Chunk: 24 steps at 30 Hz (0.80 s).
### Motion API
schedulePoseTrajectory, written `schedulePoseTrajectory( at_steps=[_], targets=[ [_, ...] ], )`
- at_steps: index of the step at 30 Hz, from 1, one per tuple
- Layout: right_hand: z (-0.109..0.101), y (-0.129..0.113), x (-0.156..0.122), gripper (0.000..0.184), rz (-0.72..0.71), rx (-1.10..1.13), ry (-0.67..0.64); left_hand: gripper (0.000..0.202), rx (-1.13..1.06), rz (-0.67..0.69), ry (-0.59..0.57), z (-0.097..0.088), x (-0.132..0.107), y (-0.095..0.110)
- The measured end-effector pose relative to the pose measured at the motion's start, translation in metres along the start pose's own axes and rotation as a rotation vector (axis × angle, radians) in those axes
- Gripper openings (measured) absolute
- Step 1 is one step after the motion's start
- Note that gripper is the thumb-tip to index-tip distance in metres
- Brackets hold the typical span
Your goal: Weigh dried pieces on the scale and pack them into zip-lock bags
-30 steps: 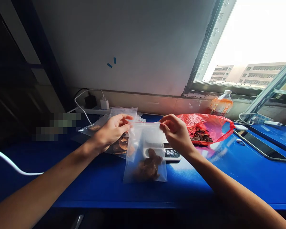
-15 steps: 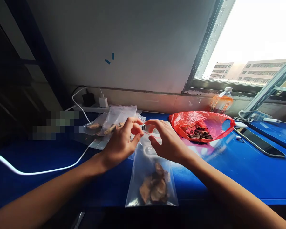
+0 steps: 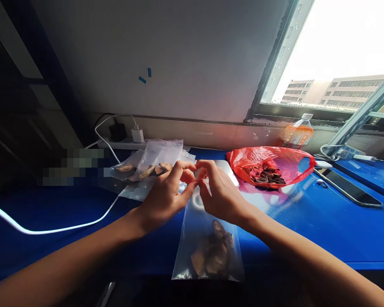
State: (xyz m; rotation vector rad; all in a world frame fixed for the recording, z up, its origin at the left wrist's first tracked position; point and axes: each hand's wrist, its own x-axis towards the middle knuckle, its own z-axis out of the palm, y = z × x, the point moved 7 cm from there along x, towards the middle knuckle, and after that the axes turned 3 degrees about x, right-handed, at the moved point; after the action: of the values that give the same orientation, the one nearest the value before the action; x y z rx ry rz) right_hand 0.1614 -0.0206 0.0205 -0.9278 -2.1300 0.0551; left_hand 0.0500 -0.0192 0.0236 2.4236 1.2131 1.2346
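Observation:
A clear zip bag (image 3: 208, 238) with brown dried pieces at its bottom hangs over the near edge of the blue table (image 3: 307, 230). My left hand (image 3: 166, 192) and my right hand (image 3: 219, 192) meet at the bag's top, both pinching its red zip strip with thumb and fingers. The two hands almost touch each other. A small scale (image 3: 230, 175) lies partly hidden behind my hands and the bag.
Several more clear bags (image 3: 153, 164) with brown pieces lie at the back left. A red plastic bag (image 3: 272, 168) of dried pieces sits to the right, a bottle (image 3: 297, 132) behind it. A phone (image 3: 347, 192), white cable (image 3: 51, 230) and charger (image 3: 136, 134) also lie here.
My hands came together from the bag's two upper corners to its middle top. The bag dropped lower and nearer, over the table's front edge.

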Motion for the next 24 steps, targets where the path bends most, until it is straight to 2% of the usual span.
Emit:
schedulePoseTrajectory(
  at_steps=[3, 6, 9, 16, 21, 24],
  targets=[
    [-0.002, -0.001, -0.001, 0.04, -0.001, -0.028, 0.029, 0.02, 0.07, -0.041, 0.006, -0.001, 0.001, -0.003],
    [-0.001, 0.0, 0.0, 0.044, -0.004, -0.027, 0.025, 0.012, 0.129, -0.014, -0.059, 0.001, 0.003, -0.002],
    [0.0, 0.003, 0.001, 0.043, 0.015, -0.013, -0.005, 0.017, 0.155, 0.007, -0.095, 0.002, 0.006, -0.001],
    [-0.006, 0.017, 0.006, 0.035, 0.064, 0.009, -0.038, 0.014, 0.229, -0.042, -0.05, -0.011, 0.008, 0.004],
    [-0.018, 0.025, 0.01, 0.026, 0.016, -0.065, 0.023, 0.015, 0.198, -0.116, 0.02, -0.029, 0.011, 0.002],
    [-0.027, 0.031, 0.013, 0.029, -0.02, -0.087, 0.081, 0.015, 0.18, -0.149, 0.061, -0.038, 0.014, 0.001]
  ],
)
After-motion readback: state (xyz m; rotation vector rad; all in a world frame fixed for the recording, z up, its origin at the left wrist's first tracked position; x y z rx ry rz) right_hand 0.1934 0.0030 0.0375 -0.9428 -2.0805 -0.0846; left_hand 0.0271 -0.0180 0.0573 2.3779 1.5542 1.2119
